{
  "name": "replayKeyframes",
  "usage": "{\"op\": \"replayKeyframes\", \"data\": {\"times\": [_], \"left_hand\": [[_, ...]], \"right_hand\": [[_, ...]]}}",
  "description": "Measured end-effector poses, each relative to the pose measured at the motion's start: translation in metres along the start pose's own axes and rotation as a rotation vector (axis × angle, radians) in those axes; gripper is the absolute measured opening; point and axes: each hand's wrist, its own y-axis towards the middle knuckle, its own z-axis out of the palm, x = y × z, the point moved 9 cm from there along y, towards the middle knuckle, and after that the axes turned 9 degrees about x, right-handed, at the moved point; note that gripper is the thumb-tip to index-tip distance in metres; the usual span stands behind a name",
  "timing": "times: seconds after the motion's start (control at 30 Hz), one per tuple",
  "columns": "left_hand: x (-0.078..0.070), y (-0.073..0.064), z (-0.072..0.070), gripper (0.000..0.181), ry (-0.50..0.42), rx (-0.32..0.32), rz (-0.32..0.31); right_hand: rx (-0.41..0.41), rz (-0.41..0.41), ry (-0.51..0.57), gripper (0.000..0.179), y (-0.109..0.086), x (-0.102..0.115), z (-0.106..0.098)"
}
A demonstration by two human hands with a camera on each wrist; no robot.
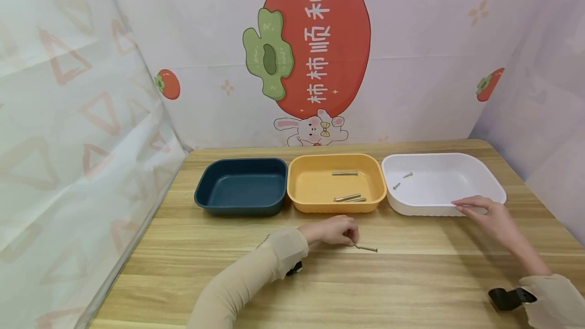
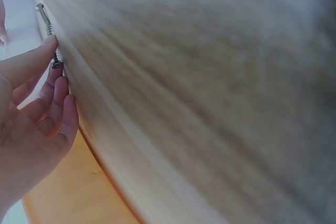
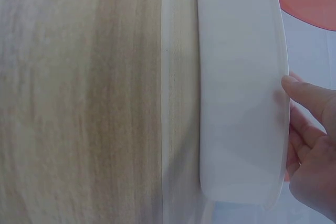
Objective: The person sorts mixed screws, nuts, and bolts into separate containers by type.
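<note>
My left hand (image 1: pixel 338 230) is low over the table in front of the yellow tray. Its thumb and fingertips pinch a small threaded screw (image 2: pixel 55 60), largely covered by the fingers. A longer screw (image 1: pixel 367 249) with a smooth upper shank lies on the wood, its tip right at these fingertips. At the front rim of the white tray (image 1: pixel 425 209), my right hand (image 1: pixel 491 217) grips the edge. The right wrist view has the thumb (image 3: pixel 296 88) on the outer side and the other fingers behind the rim. Two small screws (image 1: pixel 396 186) lie in the white tray.
The yellow tray (image 1: pixel 299 202) holds several long bolts (image 1: pixel 345 173). To its left stands a dark blue tray (image 1: pixel 240 211). All three trays form a row along the back of the wooden table (image 1: pixel 365 293). Printed cloth (image 1: pixel 205 105) hangs behind and at the sides.
</note>
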Motion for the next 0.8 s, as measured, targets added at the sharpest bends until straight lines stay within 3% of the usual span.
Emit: {"op": "replayKeyframes", "data": {"times": [0.43, 0.8], "left_hand": [[0.000, -0.001, -0.007, 0.004, -0.024, -0.067, -0.029], [-0.005, -0.002, -0.015, 0.005, -0.066, -0.128, -0.015]], "right_hand": [[0.002, -0.002, -0.006, 0.014, 0.000, 0.002, 0.000], [0.002, -0.003, -0.009, 0.013, -0.001, 0.002, 0.000]]}}
